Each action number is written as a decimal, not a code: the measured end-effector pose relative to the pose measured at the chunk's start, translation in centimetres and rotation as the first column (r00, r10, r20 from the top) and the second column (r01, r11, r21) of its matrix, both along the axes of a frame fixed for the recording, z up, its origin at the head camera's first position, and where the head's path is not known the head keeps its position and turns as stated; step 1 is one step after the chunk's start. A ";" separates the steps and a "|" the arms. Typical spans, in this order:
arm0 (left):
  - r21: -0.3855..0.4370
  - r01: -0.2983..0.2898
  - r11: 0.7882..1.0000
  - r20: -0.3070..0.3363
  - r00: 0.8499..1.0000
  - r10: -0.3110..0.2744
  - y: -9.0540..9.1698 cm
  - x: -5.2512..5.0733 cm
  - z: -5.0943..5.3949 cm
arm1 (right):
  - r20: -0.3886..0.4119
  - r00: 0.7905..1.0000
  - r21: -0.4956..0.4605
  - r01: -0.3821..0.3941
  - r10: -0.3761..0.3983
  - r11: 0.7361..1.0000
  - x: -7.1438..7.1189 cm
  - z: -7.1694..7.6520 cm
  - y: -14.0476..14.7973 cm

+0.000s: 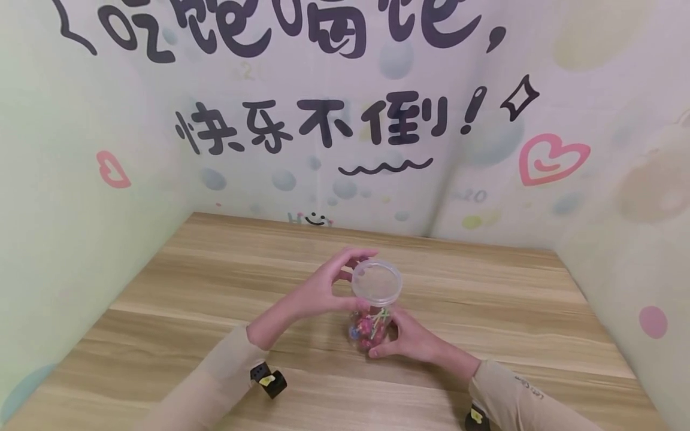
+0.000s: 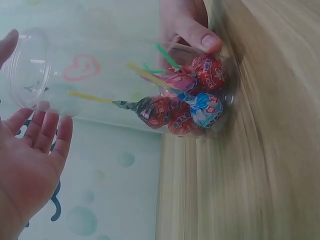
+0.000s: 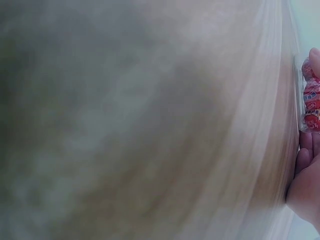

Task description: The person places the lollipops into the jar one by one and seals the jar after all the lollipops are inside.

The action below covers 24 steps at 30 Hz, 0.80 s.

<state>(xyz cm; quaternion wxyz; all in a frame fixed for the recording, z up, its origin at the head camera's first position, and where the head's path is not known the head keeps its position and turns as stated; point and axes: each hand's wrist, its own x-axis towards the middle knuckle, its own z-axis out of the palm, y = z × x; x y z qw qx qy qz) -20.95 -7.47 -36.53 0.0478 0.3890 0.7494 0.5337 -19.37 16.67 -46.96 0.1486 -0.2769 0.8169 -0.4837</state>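
Note:
A clear plastic jar (image 2: pixel 110 100) stands upright on the wooden table in front of me. Several lollipops (image 2: pixel 165 110) in red, pink and blue wrappers lie at its bottom, their yellow and green sticks poking upward. A translucent round lid (image 1: pixel 377 281) closes the top. My left hand (image 1: pixel 329 290) spans the lid from the left, thumb at the near side and fingers round the far side. Low on the jar's right side, my right hand (image 1: pixel 409 338) grips the body. The right wrist view catches only part of that hand (image 3: pixel 307 185) and some red wrappers.
The wood-grain table (image 1: pixel 215 281) reaches back to a printed fabric wall (image 1: pixel 259 179) with black lettering and hearts. Similar pale panels rise at left and right. A black wrist device (image 1: pixel 268 381) hangs under the left sleeve, another (image 1: pixel 477 417) under the right.

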 end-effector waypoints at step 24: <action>-0.014 0.030 0.999 -0.025 0.999 -0.030 -0.1 -0.2 0.2 | -0.018 1.000 0.018 0.003 -0.002 1.000 0.1 0.2 -0.1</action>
